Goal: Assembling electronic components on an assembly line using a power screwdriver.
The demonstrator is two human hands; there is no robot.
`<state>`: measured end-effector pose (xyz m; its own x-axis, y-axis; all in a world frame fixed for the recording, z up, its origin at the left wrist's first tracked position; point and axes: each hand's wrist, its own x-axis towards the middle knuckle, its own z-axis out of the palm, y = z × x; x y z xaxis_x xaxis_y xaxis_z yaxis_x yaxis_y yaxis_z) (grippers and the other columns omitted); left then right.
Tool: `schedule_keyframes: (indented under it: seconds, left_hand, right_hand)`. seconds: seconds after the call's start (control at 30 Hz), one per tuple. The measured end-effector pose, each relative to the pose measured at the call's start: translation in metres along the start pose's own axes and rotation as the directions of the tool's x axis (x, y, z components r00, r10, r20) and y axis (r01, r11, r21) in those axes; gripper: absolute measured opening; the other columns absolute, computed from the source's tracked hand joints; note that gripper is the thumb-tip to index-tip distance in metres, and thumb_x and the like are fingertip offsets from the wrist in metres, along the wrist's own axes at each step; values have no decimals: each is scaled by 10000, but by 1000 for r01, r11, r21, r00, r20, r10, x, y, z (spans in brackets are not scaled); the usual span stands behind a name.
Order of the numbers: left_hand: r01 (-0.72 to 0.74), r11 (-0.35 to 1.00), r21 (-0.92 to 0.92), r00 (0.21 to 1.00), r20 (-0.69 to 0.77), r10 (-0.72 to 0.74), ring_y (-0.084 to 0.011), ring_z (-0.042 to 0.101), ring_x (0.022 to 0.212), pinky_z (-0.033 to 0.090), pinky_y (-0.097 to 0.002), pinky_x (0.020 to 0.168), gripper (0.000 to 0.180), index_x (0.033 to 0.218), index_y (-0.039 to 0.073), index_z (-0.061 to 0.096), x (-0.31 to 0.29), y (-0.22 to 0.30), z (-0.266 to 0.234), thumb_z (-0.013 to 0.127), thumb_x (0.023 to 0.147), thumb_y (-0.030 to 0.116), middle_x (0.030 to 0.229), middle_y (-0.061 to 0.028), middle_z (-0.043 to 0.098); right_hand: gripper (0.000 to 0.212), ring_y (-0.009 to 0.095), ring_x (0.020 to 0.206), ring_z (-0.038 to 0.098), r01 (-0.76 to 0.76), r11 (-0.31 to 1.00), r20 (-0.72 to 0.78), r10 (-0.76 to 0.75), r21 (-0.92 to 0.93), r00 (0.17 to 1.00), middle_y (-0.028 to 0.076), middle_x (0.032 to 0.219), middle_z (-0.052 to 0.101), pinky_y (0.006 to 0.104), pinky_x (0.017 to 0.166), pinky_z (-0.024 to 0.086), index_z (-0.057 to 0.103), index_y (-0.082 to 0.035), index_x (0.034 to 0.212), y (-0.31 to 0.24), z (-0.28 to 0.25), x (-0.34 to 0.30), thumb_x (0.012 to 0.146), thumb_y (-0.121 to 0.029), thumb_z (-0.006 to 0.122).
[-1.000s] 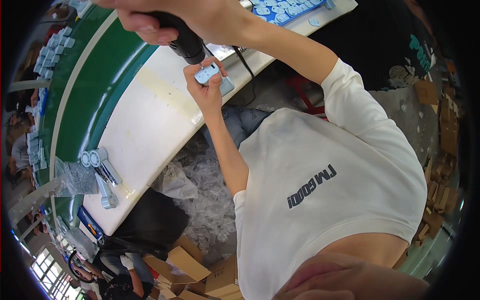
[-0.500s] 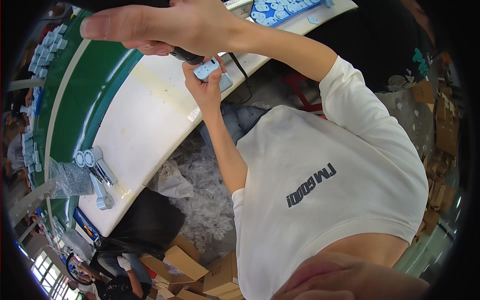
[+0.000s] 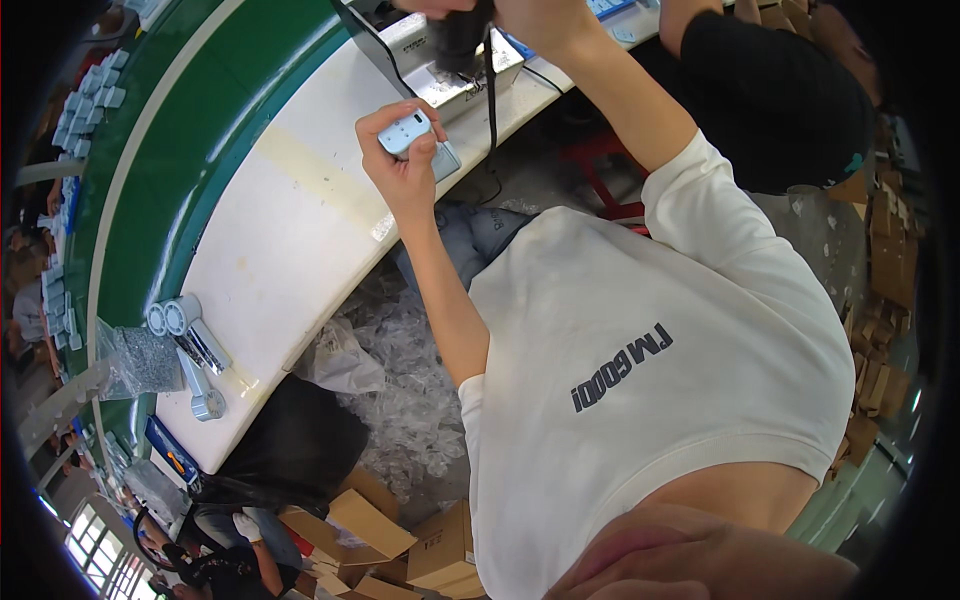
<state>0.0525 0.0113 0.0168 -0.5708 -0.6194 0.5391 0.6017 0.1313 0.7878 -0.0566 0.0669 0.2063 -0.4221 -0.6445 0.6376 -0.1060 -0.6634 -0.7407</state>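
1. Over the white worktop [image 3: 270, 220], close to its near edge, the light-blue casing [image 3: 403, 130] sits in the left hand [image 3: 400, 172], whose fingers curl round it with the thumb against its side.
2. Its pale face is uppermost, the long axis slanting from lower left to upper right, a dark slot near the upper-right end; a duller blue portion shows beside the thumb.
3. Up and to the right, apart from the casing, the right hand [image 3: 540, 22] has its fingers wrapped round a black power screwdriver [image 3: 462, 38], partly cut off by the top edge.
4. The screwdriver's blurred lower end overlaps a silver metal box [image 3: 465, 103]; I cannot tell whether they touch.
5. Dark block lettering crosses the white T-shirt [image 3: 620, 280]; characters on the metal box are too blurred to read, and no label shows clearly on casing or screwdriver.
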Motion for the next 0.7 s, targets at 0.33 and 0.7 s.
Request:
schedule_keyframes:
  seconds: [0.33, 0.7]
  left_hand:
    - [-57, 998, 19, 998, 1, 57, -186, 557, 603, 450, -266, 554, 524, 1048, 67, 422, -1, -5, -2, 627, 834, 498, 752, -136, 573]
    - [-34, 999, 26, 999, -9, 34, -189, 560, 604, 452, -269, 551, 536, 1047, 69, 418, -1, -4, -1, 631, 823, 506, 761, -140, 574]
  right_hand:
    - [304, 65, 401, 416, -92, 984, -162, 66, -155, 985, 7, 509, 472, 226, 383, 309, 510, -16, 714, 56, -45, -32, 927, -227, 561]
    - [331, 70, 391, 415, -196, 974, -156, 177, -117, 972, 4, 501, 471, 229, 385, 317, 505, -32, 669, 58, -50, -30, 929, -231, 555]
